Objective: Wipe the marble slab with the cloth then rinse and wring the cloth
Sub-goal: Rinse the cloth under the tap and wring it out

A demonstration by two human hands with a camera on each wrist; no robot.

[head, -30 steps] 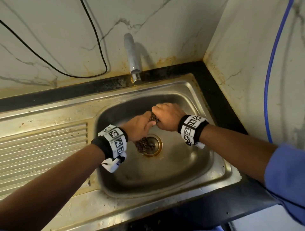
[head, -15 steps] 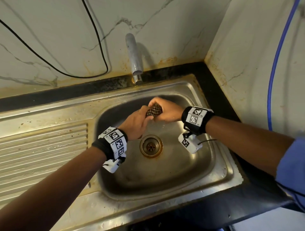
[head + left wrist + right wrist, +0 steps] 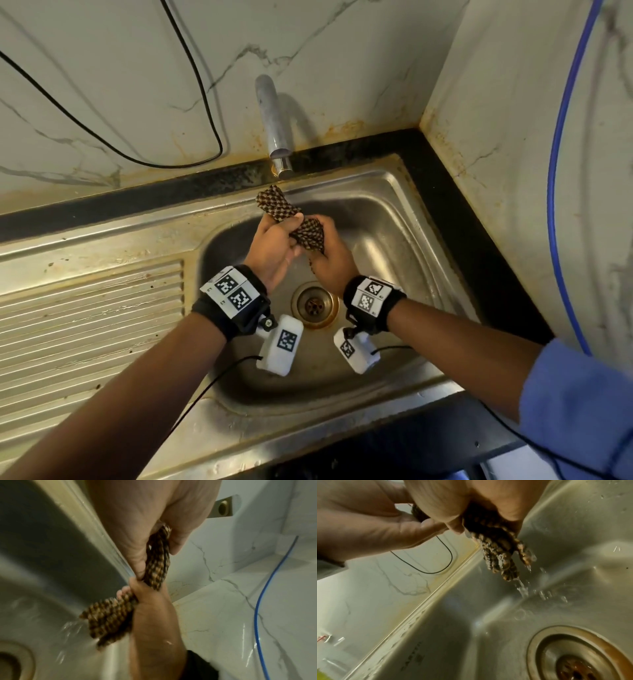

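A brown checked cloth (image 3: 274, 204) is twisted into a rope between both hands over the steel sink basin (image 3: 394, 240). My left hand (image 3: 274, 246) grips its upper part, and one end sticks up toward the tap. My right hand (image 3: 332, 253) grips the lower part. In the left wrist view the cloth (image 3: 157, 561) runs from my left hand (image 3: 145, 520) down into my right hand (image 3: 150, 608). In the right wrist view water runs off the cloth's hanging end (image 3: 501, 551) below my right hand (image 3: 453, 500).
A tap spout (image 3: 274, 126) hangs just behind the hands. The drain (image 3: 313, 305) lies below the wrists. A ribbed draining board (image 3: 85, 325) lies to the left. A black counter strip (image 3: 462, 212) borders the sink. A black cable (image 3: 191, 85) and a blue cable (image 3: 555, 171) hang on the marble walls.
Both hands rose from low over the drain and turned against each other, twisting the cloth tighter. One cloth end now points up at the tap.
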